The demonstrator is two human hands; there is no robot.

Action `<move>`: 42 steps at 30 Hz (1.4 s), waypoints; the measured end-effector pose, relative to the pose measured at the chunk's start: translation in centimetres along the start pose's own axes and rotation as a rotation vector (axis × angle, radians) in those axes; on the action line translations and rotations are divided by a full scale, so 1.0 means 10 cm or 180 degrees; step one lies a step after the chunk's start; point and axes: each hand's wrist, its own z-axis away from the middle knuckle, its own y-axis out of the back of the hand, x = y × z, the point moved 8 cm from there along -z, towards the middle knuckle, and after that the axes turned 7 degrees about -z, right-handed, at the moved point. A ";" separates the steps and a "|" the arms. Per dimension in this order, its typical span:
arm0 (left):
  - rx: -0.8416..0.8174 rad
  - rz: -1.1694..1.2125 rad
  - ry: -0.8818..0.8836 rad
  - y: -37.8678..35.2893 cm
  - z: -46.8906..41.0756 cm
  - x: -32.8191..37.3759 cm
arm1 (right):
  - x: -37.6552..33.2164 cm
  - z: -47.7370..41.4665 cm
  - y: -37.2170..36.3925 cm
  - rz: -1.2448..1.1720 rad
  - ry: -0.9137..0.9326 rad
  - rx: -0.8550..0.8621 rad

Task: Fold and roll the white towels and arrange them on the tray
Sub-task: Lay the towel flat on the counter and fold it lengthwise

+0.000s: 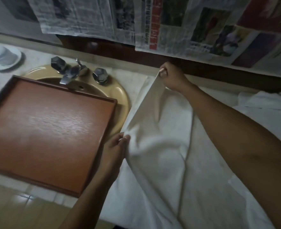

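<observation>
white towel [159, 129] stretched between right hand [172, 78], left hand [115, 146]

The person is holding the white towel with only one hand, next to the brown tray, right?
Not quite: both hands hold the white towel. The left hand grips its near edge next to the brown tray, and the right hand pinches its far corner. The head view shows this.
</observation>
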 end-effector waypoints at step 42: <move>0.0629 -0.2554 -0.0543 0.00 -0.41 -0.10 | 1.52 0.85 0.57 0.0743 -0.0766 0.0865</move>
